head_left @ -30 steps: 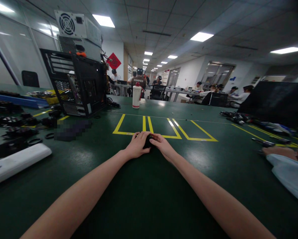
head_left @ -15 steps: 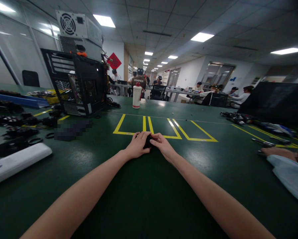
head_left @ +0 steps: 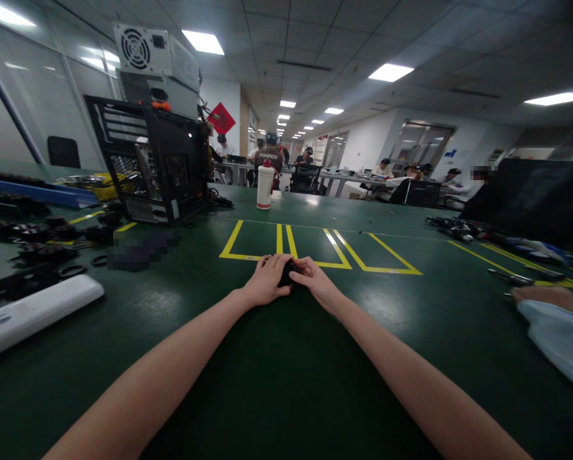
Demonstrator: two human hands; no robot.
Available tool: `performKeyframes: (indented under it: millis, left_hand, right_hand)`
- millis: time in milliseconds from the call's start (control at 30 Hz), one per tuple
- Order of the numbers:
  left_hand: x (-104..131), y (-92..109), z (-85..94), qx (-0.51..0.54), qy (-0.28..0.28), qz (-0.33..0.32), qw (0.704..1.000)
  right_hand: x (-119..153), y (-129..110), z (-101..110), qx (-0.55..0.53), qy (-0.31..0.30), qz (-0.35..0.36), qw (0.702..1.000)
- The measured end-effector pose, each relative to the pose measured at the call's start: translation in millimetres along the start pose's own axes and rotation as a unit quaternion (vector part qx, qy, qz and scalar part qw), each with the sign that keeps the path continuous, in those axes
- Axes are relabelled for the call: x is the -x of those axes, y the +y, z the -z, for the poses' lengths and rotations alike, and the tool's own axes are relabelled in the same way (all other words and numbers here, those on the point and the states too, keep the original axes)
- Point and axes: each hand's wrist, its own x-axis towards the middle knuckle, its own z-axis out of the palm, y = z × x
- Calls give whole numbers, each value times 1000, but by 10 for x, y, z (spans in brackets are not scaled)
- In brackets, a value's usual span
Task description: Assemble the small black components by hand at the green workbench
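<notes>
A small black object (head_left: 287, 275) is between my two hands, low over the green table (head_left: 276, 358), just in front of the yellow tape outlines. My left hand (head_left: 268, 281) wraps over its left side, with the fingers on top and the thumb at the near side. On its right side, my right hand (head_left: 312, 278) pinches it between thumb and fingers. The hands cover much of the object, so its exact shape is hidden.
An open black computer case (head_left: 152, 160) stands at the back left, near a white bottle (head_left: 264, 185). A long white object (head_left: 39, 316) and black parts lie left. At the right edge are another person's hand (head_left: 545, 297) and metal tools (head_left: 511, 278).
The whole view has shifted slightly. Both hands keep their hold on the black object, with only slight finger movement.
</notes>
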Motion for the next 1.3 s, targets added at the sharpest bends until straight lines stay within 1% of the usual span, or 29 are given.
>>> performKeyframes:
  millis: [133, 267, 333, 500, 600, 700, 800, 900, 1000, 1200, 1267, 1300]
  left_hand:
    - [3, 16, 16, 0, 2, -2, 1000]
    - [5, 29, 39, 1, -1, 0, 1000]
    - [7, 33, 48, 2, -3, -1, 1000]
    - [7, 33, 46, 9, -8, 6, 1000]
    - [6, 28, 39, 10, -7, 9, 1000]
    - [5, 25, 39, 8, -6, 2, 1000]
    - [3, 26, 35, 6, -2, 1, 1000]
    - [0, 23, 23, 6, 0, 6, 1000]
    - [0, 17, 15, 5, 0, 6, 1000]
    - [2, 7, 12, 0, 0, 1, 1000]
    - [2, 7, 11, -2, 1, -1, 1000]
    - [2, 7, 11, -3, 2, -2, 1000]
  right_hand:
    - [-5, 13, -30, 11, 29, 11, 999]
    - [-36, 58, -3, 25, 45, -13, 999]
    - [-45, 65, 19, 21, 34, -22, 999]
    - [-13, 18, 44, -10, -17, -20, 1000]
    - [13, -12, 31, -14, -29, -13, 999]
    - [19, -10, 5, 4, -8, 0, 1000]
    - [-1, 21, -14, 31, 33, 13, 999]
    - [-34, 57, -11, 29, 54, -1, 998]
    - [-50, 67, 13, 14, 32, -17, 999]
    - [1, 7, 43, -23, -38, -3, 999]
    - [13, -3, 35, -21, -39, 0, 999]
    - [14, -2, 28, -16, -30, 1, 999]
